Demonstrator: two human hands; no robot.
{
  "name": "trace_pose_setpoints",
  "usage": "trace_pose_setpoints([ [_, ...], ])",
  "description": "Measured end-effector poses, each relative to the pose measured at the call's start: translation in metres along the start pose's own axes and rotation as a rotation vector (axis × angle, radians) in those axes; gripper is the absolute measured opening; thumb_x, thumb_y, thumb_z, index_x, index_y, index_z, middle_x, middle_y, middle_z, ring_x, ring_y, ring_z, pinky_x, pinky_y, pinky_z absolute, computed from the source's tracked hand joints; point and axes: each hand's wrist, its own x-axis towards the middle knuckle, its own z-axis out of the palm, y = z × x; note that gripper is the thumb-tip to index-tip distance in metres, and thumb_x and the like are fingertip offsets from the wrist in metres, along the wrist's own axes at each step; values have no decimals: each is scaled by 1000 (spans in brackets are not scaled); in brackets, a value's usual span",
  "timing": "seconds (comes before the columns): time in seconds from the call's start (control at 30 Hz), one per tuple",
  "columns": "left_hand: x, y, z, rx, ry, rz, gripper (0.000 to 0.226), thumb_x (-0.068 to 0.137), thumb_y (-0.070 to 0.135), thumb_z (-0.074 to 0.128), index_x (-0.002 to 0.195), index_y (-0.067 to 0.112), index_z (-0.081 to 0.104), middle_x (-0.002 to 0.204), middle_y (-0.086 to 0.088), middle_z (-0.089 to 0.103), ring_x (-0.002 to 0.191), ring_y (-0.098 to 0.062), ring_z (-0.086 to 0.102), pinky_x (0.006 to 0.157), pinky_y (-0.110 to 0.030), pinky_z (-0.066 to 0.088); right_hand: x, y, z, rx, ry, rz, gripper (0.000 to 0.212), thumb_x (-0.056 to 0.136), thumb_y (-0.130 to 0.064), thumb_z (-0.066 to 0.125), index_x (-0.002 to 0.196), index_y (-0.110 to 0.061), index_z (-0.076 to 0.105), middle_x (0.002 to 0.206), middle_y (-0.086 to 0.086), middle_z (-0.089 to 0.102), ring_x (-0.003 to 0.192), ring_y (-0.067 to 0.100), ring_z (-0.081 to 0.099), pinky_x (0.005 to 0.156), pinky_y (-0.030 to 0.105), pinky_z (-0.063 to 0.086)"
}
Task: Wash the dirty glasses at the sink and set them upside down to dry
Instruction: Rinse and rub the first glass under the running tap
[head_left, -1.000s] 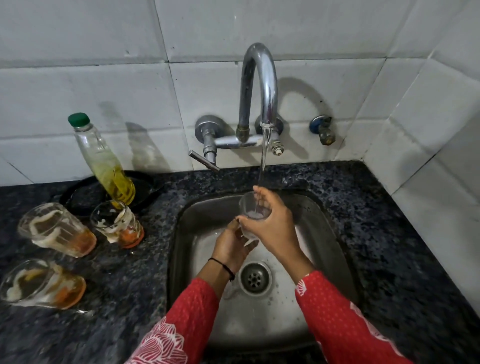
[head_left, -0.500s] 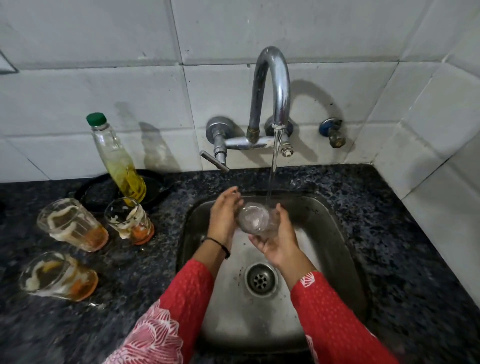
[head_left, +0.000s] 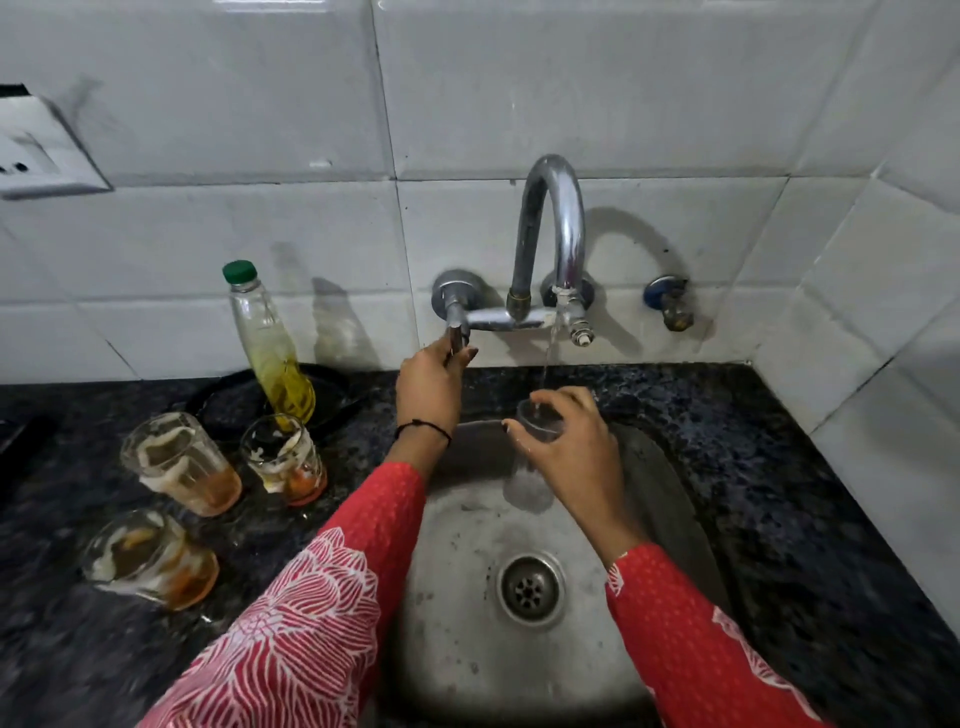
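Observation:
My right hand (head_left: 574, 449) grips a clear glass (head_left: 531, 480) by its rim, upright over the steel sink (head_left: 467, 623). A thin stream of water from the curved tap (head_left: 553, 223) runs into it. My left hand (head_left: 431, 387) is closed on the tap lever (head_left: 456, 332) at the wall. Three dirty glasses with orange and white residue stand on the dark counter to the left: one at the back left (head_left: 179, 462), one beside it (head_left: 284, 458) and one nearer me (head_left: 148, 558).
A bottle of yellow liquid with a green cap (head_left: 270, 348) stands on a black dish (head_left: 228, 402) behind the dirty glasses. The sink drain (head_left: 531, 587) lies below the held glass. A second small valve (head_left: 670, 306) sticks out of the tiled wall. Speckled counter (head_left: 805, 493) lies right of the sink.
My left hand let go of the glass and rose to the tap lever. My right hand turned the glass upright under the stream and holds it alone.

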Motion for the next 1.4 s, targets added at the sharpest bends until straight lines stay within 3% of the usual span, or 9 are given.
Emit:
trace_pose_setpoints([
  [0.1,-17,-10,-2,-76,-25,-105,27,96,21,49,103,7,71,82,-22,70,78,-28,66,68,-33,47,-5,-1,-7,163,44,55,30,73,-45,74,98,-28,68,104,-8,58,86,6,61,75,25,51],
  [0.2,-53,-35,0,-224,-293,-287,25,95,9,49,94,-8,67,96,-30,68,88,-34,69,83,-42,55,-30,2,-6,524,-59,457,19,79,-42,71,84,-23,67,88,8,67,73,18,65,62,30,53],
  [0.3,-113,-49,-6,-245,-570,-258,24,88,-13,50,108,-16,61,100,-22,66,71,8,66,70,-11,51,-67,3,-2,855,-262,947,31,83,-45,65,88,-15,68,83,12,71,66,24,66,55,34,54],
  [0.63,-202,-46,-50,-406,-729,-187,64,73,-2,72,124,26,46,120,4,59,104,7,58,91,-17,47,-128,-4,24,1047,-437,1349,51,92,-54,41,83,-7,59,76,13,61,67,21,54,56,30,45],
  [0.9,-211,-44,-79,-438,-436,-268,49,71,2,79,113,21,59,109,4,68,99,2,63,85,-15,47,-135,-9,27,664,-321,883,32,100,-34,38,101,-8,57,63,17,58,36,18,43,36,25,42],
  [0.97,-204,-44,-87,-449,-387,-262,50,71,3,80,112,22,59,109,5,67,100,2,63,86,-15,46,-138,-4,27,499,-263,706,20,94,-11,44,113,-16,48,86,17,62,52,22,55,44,34,50],
  [1.13,-170,-40,-132,-440,-320,-182,57,69,6,81,116,28,56,113,11,66,105,4,61,89,-13,46,-134,-35,46,139,-310,136,74,74,2,66,138,-22,37,145,4,37,127,25,39,105,38,36],
  [1.27,-126,-44,-202,-409,-260,-51,63,68,-1,79,120,26,54,110,18,63,100,13,58,87,-7,43,-113,-123,77,258,-185,-288,82,70,-25,71,143,-16,33,143,4,39,132,18,36,108,35,33],
  [1.4,-73,-68,-293,-398,-195,56,67,67,1,79,124,27,54,115,9,66,105,2,61,91,-15,48,-75,-233,124,310,26,-504,68,65,-13,74,128,-9,50,123,4,54,116,15,48,101,24,37],
])
